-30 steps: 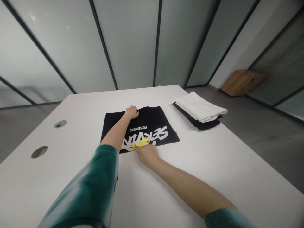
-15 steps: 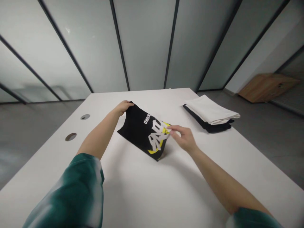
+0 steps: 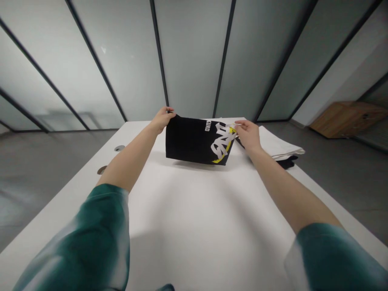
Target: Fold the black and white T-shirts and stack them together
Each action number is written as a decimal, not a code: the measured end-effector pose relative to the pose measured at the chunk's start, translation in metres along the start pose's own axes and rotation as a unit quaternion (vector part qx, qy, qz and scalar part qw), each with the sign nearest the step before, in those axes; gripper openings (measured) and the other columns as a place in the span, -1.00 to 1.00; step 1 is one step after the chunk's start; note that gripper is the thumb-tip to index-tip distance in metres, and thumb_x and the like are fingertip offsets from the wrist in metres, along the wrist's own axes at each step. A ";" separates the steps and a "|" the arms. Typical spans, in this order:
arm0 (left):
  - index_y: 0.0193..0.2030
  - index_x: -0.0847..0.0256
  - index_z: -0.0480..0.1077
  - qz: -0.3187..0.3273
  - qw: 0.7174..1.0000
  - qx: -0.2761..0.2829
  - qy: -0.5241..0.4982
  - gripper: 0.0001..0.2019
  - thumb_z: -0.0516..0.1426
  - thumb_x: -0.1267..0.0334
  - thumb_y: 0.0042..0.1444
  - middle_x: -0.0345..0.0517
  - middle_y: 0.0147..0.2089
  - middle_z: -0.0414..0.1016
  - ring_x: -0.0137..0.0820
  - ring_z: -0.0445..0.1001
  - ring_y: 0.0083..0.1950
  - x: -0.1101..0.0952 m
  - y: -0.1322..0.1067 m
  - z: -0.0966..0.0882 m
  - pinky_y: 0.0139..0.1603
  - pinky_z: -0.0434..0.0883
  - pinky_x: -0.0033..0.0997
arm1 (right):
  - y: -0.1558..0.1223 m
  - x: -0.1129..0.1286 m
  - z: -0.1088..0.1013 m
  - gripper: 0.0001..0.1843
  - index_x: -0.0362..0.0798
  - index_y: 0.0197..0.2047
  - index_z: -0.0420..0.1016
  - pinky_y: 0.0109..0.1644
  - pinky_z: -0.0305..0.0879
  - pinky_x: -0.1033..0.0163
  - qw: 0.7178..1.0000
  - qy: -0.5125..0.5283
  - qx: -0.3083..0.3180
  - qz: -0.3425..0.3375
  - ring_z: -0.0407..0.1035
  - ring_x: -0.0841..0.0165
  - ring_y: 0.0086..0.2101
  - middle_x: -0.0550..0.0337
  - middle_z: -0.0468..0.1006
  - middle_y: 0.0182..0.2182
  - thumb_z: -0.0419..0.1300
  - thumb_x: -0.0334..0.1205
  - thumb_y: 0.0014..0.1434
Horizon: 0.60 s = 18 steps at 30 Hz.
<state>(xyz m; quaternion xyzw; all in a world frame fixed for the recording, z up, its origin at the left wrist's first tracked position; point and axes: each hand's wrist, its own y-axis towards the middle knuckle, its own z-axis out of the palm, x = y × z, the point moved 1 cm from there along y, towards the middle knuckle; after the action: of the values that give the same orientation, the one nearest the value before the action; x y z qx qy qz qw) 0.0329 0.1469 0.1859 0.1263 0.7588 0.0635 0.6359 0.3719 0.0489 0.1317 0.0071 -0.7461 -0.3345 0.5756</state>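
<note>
A folded black T-shirt (image 3: 194, 140) with white and yellow lettering hangs above the white table (image 3: 194, 218), held up by its top edge. My left hand (image 3: 162, 118) pinches its upper left corner. My right hand (image 3: 249, 133) grips its upper right corner, beside the printed letters. Both arms reach forward in green sleeves. The shirt's lower edge hovers just above the tabletop.
A stack of folded clothes (image 3: 280, 147), white on top of black, lies on the table at the right, just behind my right hand. Two round cable holes (image 3: 119, 148) sit near the table's left edge. Glass partitions stand behind; a wooden box (image 3: 342, 118) rests on the floor at right.
The black shirt lay flat on the table a second ago. Both hands have lifted it off the surface and carried it up and away toward the far end.
</note>
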 end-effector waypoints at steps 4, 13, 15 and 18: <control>-0.10 0.24 0.34 0.114 0.993 -0.026 0.027 -0.76 0.15 0.34 0.06 -0.21 -0.36 0.35 -0.39 0.44 -0.27 -0.003 0.008 0.000 -0.18 0.38 -0.37 | 0.018 0.002 0.004 -0.70 -0.05 -0.15 0.52 -0.17 0.46 0.09 0.997 -0.022 0.007 -0.071 0.52 0.20 -0.26 0.06 0.62 -0.32 0.24 -0.05 0.11; -0.01 0.14 0.38 -0.001 0.965 0.088 0.249 -0.59 0.18 0.00 0.03 -0.03 -0.11 0.57 -0.18 0.54 -0.10 0.092 -0.159 -0.049 -0.11 0.47 -0.18 | -0.150 -0.043 -0.061 -0.52 -0.05 0.03 0.51 -0.47 0.31 0.28 0.961 -0.184 0.202 0.041 0.52 0.21 -0.33 -0.01 0.66 -0.21 0.18 0.07 0.15; 0.01 0.16 0.37 -0.045 0.960 0.063 0.268 -0.57 0.14 -0.03 0.05 0.03 -0.05 0.57 -0.15 0.55 -0.03 0.120 -0.187 -0.058 -0.05 0.48 -0.14 | -0.166 -0.059 -0.069 -0.56 -0.05 0.01 0.52 -0.34 0.38 0.23 0.951 -0.198 0.221 0.084 0.51 0.24 -0.32 0.03 0.66 -0.24 0.15 0.02 0.17; 0.01 0.18 0.38 -0.072 0.951 0.033 0.300 -0.57 0.10 -0.01 0.07 0.08 0.04 0.54 -0.14 0.53 0.04 0.144 -0.195 -0.055 0.01 0.48 -0.13 | -0.155 -0.071 -0.058 -0.62 -0.07 -0.03 0.53 -0.19 0.37 0.21 0.943 -0.224 0.219 0.116 0.50 0.26 -0.28 0.07 0.65 -0.27 0.12 -0.06 0.18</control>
<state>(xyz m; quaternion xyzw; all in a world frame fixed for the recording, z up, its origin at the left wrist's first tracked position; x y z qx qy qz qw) -0.0658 0.0020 0.0093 0.0668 0.9233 0.0272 0.3773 0.3878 -0.0721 -0.0009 -0.0289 -0.9063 -0.0868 0.4126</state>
